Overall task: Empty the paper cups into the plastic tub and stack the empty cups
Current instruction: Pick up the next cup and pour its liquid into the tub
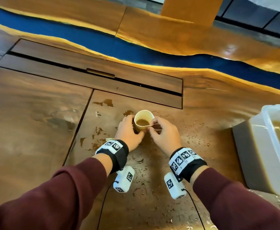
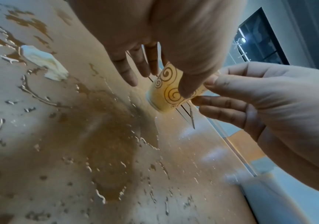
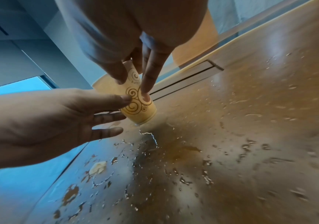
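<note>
A yellow paper cup (image 1: 143, 120) with brown swirls stands on the wet wooden table and holds some brown liquid. My left hand (image 1: 131, 130) holds the cup's left side, thumb on the near wall (image 2: 185, 89) and the fingers reaching past it. My right hand (image 1: 153, 126) pinches the cup's right rim between thumb and forefinger. In the right wrist view its fingers (image 3: 148, 81) lie down the cup (image 3: 137, 109). The clear plastic tub (image 1: 259, 146) sits at the right edge with brown liquid inside.
Brown puddles and drops (image 1: 106, 102) cover the table around the cup. A soggy scrap of paper (image 2: 45, 63) lies left of my left wrist. A recessed panel with a slot (image 1: 94, 75) runs behind the cup, and a blue stripe (image 1: 136, 50) lies beyond.
</note>
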Action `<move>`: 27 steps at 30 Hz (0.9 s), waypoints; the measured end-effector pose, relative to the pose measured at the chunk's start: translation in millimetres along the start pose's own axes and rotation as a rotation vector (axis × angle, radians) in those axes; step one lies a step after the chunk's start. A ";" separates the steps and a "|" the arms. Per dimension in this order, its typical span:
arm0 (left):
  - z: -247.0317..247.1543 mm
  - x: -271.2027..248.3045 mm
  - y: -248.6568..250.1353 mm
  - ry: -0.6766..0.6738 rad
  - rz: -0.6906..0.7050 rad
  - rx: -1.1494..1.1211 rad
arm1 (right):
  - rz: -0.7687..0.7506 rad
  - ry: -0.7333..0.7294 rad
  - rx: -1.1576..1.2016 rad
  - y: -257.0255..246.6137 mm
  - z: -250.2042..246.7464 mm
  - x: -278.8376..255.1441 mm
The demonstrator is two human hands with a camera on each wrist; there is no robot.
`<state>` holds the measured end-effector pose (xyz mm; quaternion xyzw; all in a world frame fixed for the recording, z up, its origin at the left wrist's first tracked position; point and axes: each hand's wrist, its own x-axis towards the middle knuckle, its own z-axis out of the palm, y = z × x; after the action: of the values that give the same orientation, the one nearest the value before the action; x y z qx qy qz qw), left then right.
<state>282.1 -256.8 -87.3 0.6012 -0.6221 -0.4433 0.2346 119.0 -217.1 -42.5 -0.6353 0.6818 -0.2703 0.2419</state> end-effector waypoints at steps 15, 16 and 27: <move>116.5 -104.5 153.6 -0.054 0.166 -0.128 | -0.088 0.095 0.215 57.8 -188.8 -116.0; 128.7 -113.5 167.5 -0.047 0.188 -0.113 | -0.102 0.102 0.228 68.4 -206.4 -123.7; 269.7 -168.6 287.8 -0.053 0.303 0.054 | 0.134 0.400 -0.222 238.8 -381.1 -198.4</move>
<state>-67.7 -56.4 59.3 0.4945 -0.7235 -0.4016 0.2659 -298.2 15.2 74.1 -0.5450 0.7824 -0.2975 0.0482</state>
